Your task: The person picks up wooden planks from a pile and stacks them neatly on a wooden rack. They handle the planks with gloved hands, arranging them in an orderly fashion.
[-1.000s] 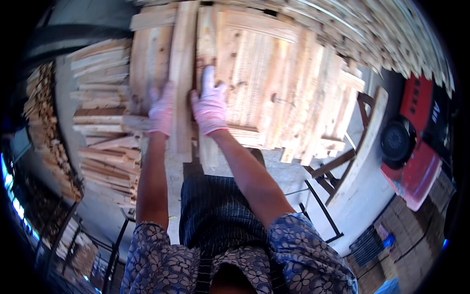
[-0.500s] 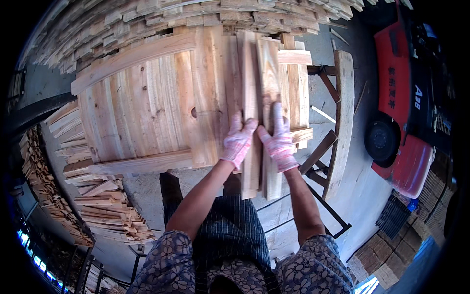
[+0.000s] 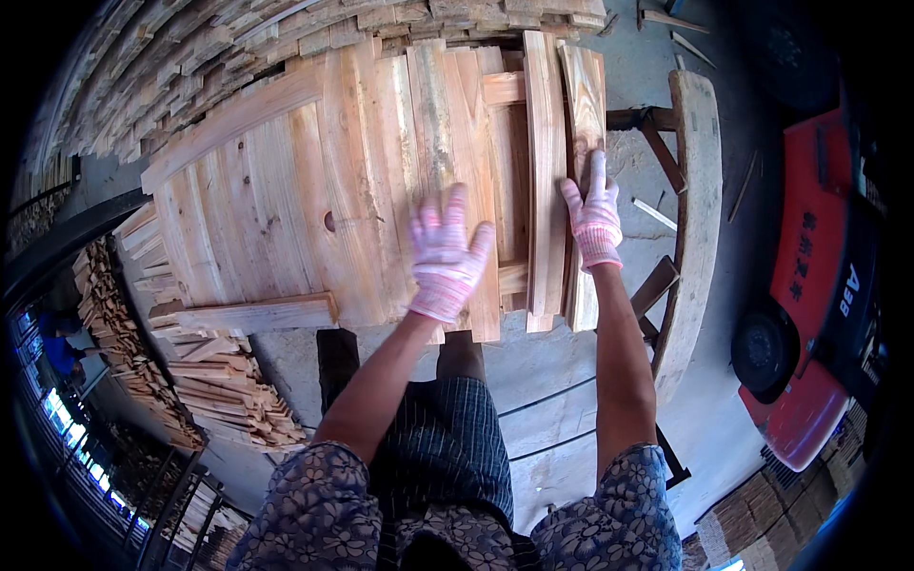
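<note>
A row of narrow pale wooden boards (image 3: pixel 276 190) lies side by side, forming a panel in front of me. My left hand (image 3: pixel 446 257), in a pink-and-white knit glove, is open with spread fingers over the boards at the panel's right part. Whether its palm touches the wood I cannot tell. Further right, my gloved right hand (image 3: pixel 596 219) rests on the outermost loose board (image 3: pixel 584 95), its fingers stretched along the wood and thumb apart. Another loose board (image 3: pixel 546 181) stands just left of that hand, with a gap between it and the panel.
Crosswise wooden strips (image 3: pixel 257 314) lie along the panel's near and far sides. Stacked planks (image 3: pixel 219 57) rise behind it. A bench-like wooden plank (image 3: pixel 693 238) on a metal frame stands to the right, beyond it a red vehicle (image 3: pixel 819 238). Wood offcuts (image 3: pixel 233 381) are piled at the left.
My right hand has moved right with the loose boards, which now lie apart from the panel. My left hand has come off them, moved left and spread its fingers. The view has shifted.
</note>
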